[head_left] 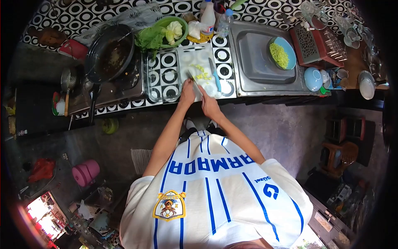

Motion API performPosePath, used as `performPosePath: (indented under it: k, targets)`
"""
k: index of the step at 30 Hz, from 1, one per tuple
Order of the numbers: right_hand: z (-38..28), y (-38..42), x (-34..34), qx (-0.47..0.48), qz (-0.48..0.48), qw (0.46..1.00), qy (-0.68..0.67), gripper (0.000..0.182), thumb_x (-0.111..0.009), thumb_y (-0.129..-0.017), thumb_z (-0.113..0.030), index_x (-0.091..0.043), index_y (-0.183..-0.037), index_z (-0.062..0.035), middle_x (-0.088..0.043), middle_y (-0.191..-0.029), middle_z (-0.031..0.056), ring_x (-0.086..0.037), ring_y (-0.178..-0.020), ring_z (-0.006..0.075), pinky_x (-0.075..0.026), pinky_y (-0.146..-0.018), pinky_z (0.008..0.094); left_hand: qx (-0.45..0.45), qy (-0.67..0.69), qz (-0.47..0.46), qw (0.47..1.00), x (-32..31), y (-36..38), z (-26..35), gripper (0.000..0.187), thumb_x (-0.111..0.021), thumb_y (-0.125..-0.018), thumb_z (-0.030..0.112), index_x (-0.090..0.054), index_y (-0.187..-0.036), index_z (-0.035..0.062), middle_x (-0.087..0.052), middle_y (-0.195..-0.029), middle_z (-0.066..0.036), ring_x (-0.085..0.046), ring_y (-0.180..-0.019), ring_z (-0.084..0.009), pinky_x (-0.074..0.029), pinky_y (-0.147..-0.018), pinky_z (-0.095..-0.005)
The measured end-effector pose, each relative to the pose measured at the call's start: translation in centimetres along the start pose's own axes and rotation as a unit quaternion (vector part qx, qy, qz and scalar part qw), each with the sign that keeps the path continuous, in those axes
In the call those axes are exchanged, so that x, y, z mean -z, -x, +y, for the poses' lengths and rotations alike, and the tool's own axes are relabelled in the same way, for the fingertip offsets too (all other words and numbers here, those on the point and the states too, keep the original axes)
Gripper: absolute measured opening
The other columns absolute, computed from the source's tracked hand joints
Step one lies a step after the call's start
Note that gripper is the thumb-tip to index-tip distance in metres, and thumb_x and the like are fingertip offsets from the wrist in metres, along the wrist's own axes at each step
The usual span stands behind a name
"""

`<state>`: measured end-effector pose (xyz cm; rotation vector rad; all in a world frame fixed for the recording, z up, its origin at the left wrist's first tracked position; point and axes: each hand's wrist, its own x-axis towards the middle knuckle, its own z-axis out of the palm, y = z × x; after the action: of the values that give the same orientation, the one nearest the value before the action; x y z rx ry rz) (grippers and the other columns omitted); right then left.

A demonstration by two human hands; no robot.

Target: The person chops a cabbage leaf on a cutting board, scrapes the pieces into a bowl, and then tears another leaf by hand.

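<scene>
My left hand [188, 93] is closed at the near edge of a whitish cutting board [195, 54]; what its fingers hold, if anything, is too small to make out. Close beside it, my right hand [208, 103] is closed around what looks like a knife [193, 79], its thin blade slanting up and left past my left fingertips. Chopped yellow-green vegetable pieces [202, 75] lie scattered on the board just beyond both hands. A second knife with a light-blue handle [217, 82] rests along the board's right side.
Left of the board, a large dark wok [110, 54] sits on the stove. A green basin [182, 30] with leafy vegetables and bottles [208, 18] stand behind. At right, the metal sink [242, 83] contains a blue bowl [291, 50] of shredded vegetable.
</scene>
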<state>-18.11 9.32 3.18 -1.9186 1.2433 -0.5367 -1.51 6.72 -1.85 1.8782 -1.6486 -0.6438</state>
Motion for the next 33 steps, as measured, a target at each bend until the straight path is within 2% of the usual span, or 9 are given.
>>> performPosePath:
  k: [5,9,12,15,18,21,24,30,33]
  targets:
    - [0.3,2.3,0.9,-0.036,-0.029,0.997,0.055,0.061,-0.047,-0.101,-0.010,-0.030,-0.156,-0.0284,-0.063,-0.081,0.0348,-0.060,-0.079,0.0561,-0.046,-0.072,0.0624,-0.011,0.023,0.008,1.000,-0.4,0.8,-1.0,0.057,-0.051,-0.083,-0.008,-0.047,-0.140,-0.0087,-0.044,-0.144,-0.029,-0.043,-0.134,-0.0442,-0.037,-0.114,-0.0424]
    - [0.7,-1.3,0.3,0.000,0.004,1.000,-0.028,0.058,-0.046,-0.102,-0.011,-0.032,-0.155,-0.0266,-0.063,-0.080,0.0340,-0.060,-0.080,0.0556,-0.048,-0.072,0.0593,-0.022,0.048,0.017,0.998,-0.6,1.2,-0.8,0.064,-0.053,-0.083,-0.008,-0.037,-0.145,-0.0119,-0.038,-0.149,-0.029,-0.038,-0.140,-0.0422,-0.033,-0.118,-0.0410]
    - [0.6,-1.7,0.5,-0.010,0.013,0.999,-0.046,0.055,-0.044,-0.103,-0.013,-0.033,-0.155,-0.0236,-0.065,-0.088,0.0346,-0.061,-0.083,0.0555,-0.049,-0.074,0.0568,-0.014,0.038,0.013,0.999,-0.8,1.1,-0.9,0.066,-0.053,-0.083,-0.008,-0.033,-0.146,-0.0142,-0.036,-0.151,-0.030,-0.035,-0.142,-0.0422,-0.030,-0.119,-0.0407]
    - [-2.2,-0.7,2.7,-0.077,-0.076,0.994,-0.028,0.052,-0.042,-0.104,-0.013,-0.035,-0.155,-0.0219,-0.064,-0.103,0.0363,-0.060,-0.095,0.0557,-0.049,-0.081,0.0555,-0.018,0.042,0.018,0.999,-1.0,1.1,-1.3,0.069,-0.053,-0.084,-0.008,-0.028,-0.148,-0.0145,-0.033,-0.153,-0.031,-0.033,-0.143,-0.0435,-0.029,-0.120,-0.0413]
    - [0.0,-0.1,0.5,0.019,-0.006,0.999,-0.050,0.051,-0.041,-0.104,-0.013,-0.037,-0.154,-0.0202,-0.061,-0.114,0.0378,-0.057,-0.106,0.0558,-0.047,-0.088,0.0548,-0.024,0.058,0.010,0.998,-1.4,1.4,-1.5,0.071,-0.052,-0.084,-0.008,-0.024,-0.149,-0.0145,-0.031,-0.154,-0.033,-0.032,-0.143,-0.0449,-0.028,-0.120,-0.0420]
    - [0.1,0.0,0.7,-0.047,-0.048,0.996,-0.063,0.050,-0.041,-0.104,-0.013,-0.039,-0.153,-0.0197,-0.060,-0.114,0.0387,-0.055,-0.109,0.0560,-0.045,-0.091,0.0552,-0.026,0.059,-0.001,0.998,-1.0,1.3,-1.3,0.071,-0.051,-0.084,-0.008,-0.023,-0.149,-0.0154,-0.028,-0.155,-0.035,-0.031,-0.143,-0.0461,-0.027,-0.121,-0.0424]
    - [-0.1,0.0,1.0,-0.029,-0.042,0.998,-0.048,0.051,-0.043,-0.103,-0.011,-0.038,-0.153,-0.0183,-0.061,-0.109,0.0396,-0.056,-0.105,0.0564,-0.046,-0.087,0.0562,-0.044,0.059,0.008,0.997,-1.4,1.2,-1.6,0.072,-0.051,-0.083,-0.009,-0.022,-0.149,-0.0153,-0.028,-0.154,-0.035,-0.031,-0.143,-0.0467,-0.027,-0.120,-0.0429]
    - [0.0,-2.7,-0.1,-0.011,-0.039,0.999,0.011,0.056,-0.046,-0.100,-0.009,-0.033,-0.155,-0.0191,-0.061,-0.081,0.0367,-0.059,-0.078,0.0567,-0.044,-0.070,0.0606,-0.070,0.075,0.028,0.994,-1.2,1.2,-1.4,0.074,-0.053,-0.081,-0.009,-0.024,-0.149,-0.0146,-0.031,-0.153,-0.035,-0.032,-0.142,-0.0477,-0.028,-0.120,-0.0435]
    - [0.0,-1.9,0.2,0.015,-0.028,0.999,-0.020,0.057,-0.046,-0.101,-0.010,-0.032,-0.155,-0.0189,-0.060,-0.075,0.0352,-0.058,-0.072,0.0559,-0.042,-0.067,0.0614,-0.074,0.080,0.023,0.994,-1.1,1.3,-2.0,0.074,-0.053,-0.081,-0.009,-0.024,-0.149,-0.0147,-0.032,-0.152,-0.036,-0.033,-0.142,-0.0479,-0.028,-0.120,-0.0433]
